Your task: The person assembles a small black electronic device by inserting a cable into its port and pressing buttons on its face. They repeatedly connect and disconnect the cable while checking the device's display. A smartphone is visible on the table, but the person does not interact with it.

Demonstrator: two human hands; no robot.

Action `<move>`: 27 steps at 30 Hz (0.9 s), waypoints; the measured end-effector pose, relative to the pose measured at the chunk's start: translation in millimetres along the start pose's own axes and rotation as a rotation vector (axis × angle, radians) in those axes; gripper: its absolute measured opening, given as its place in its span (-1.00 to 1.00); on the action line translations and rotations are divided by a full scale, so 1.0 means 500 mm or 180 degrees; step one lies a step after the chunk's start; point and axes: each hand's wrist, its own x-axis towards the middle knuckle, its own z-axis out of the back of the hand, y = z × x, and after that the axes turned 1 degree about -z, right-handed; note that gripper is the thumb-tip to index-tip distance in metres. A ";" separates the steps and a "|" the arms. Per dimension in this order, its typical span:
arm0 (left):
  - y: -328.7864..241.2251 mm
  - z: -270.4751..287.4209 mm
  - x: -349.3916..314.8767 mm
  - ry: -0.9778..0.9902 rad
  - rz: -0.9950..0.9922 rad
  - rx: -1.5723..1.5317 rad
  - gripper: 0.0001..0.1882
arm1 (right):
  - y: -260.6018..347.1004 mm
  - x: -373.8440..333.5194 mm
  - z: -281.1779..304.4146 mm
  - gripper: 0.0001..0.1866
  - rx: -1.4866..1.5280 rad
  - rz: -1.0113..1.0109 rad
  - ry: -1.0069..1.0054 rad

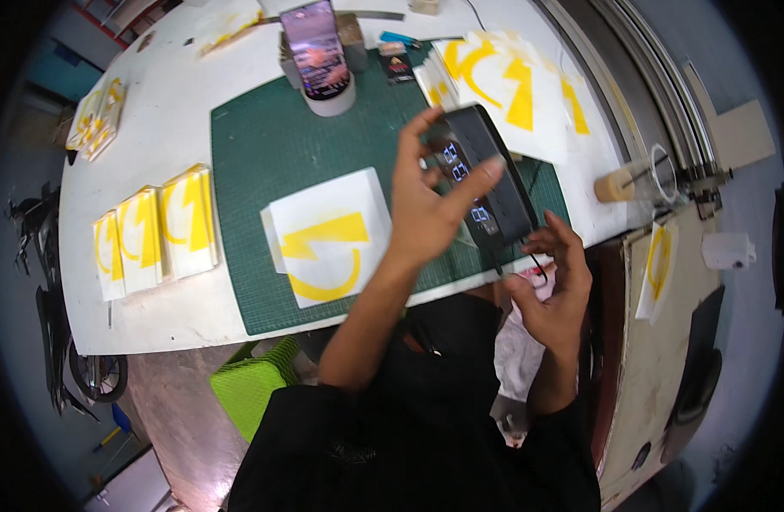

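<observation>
My left hand (432,205) grips a black box-shaped device (484,171) with lit digits on its face, thumb across the front and fingers round the far edge. It is held tilted above the right part of the green cutting mat (247,188). Close to the device's lower end, my right hand (556,294) has curled fingers around a thin black cable (542,271); the thumb stands apart from the index finger. Left of my left forearm, a white sheet with yellow shapes (331,235) lies on the mat.
A phone (317,51) stands upright in a white holder (331,101). Yellow-printed white sheets (503,81) lie at the far right, with folded stacks (153,226) at left. A cup with brown drink (618,183) is near the right edge. Below stands a green basket (247,388).
</observation>
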 end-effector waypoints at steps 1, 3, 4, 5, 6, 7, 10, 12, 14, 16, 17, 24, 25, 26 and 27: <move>0.004 -0.003 -0.003 0.0021 -0.0025 0.0030 -0.09 | 0.006 0.006 0.001 -0.08 0.0122 -0.0174 0.0025; 0.014 -0.014 -0.008 0.0094 -0.0061 0.0067 -0.09 | 0.017 0.026 0.000 -0.21 0.0023 -0.0212 0.0095; 0.013 -0.017 -0.012 0.0124 -0.0017 0.0069 -0.10 | 0.020 0.032 -0.002 -0.26 0.0046 -0.0297 0.0111; 0.012 -0.018 -0.015 0.0153 0.0028 0.0071 -0.11 | 0.022 0.036 -0.006 -0.31 0.0068 -0.0384 0.0129; 0.014 -0.020 -0.015 0.0116 -0.0157 0.0120 -0.12 | 0.019 0.036 -0.009 -0.42 0.0031 -0.0192 0.0092; 0.012 -0.013 -0.012 0.0156 -0.0122 0.0192 -0.11 | 0.023 0.039 -0.009 -0.43 0.0028 -0.0181 0.0170; 0.009 -0.007 -0.003 0.0249 -0.0024 0.0305 -0.08 | 0.034 0.056 -0.008 -0.48 -0.0075 -0.0225 0.0277; 0.018 -0.003 0.003 0.0267 -0.0086 0.0466 -0.07 | 0.032 0.060 -0.013 -0.51 -0.0202 -0.0203 0.0204; 0.033 0.014 0.007 0.0355 -0.0093 0.0786 0.00 | 0.029 0.065 -0.021 -0.54 -0.0317 -0.0169 0.0151; -0.005 0.010 0.010 0.0561 0.0211 0.0505 0.05 | 0.019 0.070 -0.021 -0.55 -0.0356 -0.0088 0.0070; -0.021 0.014 0.012 0.0657 0.0365 0.0369 0.08 | 0.013 0.072 -0.021 -0.56 -0.0371 -0.0048 0.0036; -0.051 0.152 0.149 -0.0154 -0.1202 0.4064 -0.22 | -0.056 0.066 -0.018 -0.57 0.0358 -0.0222 -0.0305; -0.040 0.176 0.193 -0.0318 -0.1575 0.4333 -0.22 | -0.061 0.069 -0.016 -0.56 0.0385 -0.0260 -0.0310; -0.037 0.197 0.231 -0.0503 -0.1944 0.4628 -0.21 | -0.063 0.074 -0.021 -0.56 0.0419 -0.0205 -0.0344; -0.044 0.203 0.259 -0.0546 -0.1805 0.4729 -0.21 | -0.066 0.079 -0.027 -0.55 0.0449 -0.0155 -0.0381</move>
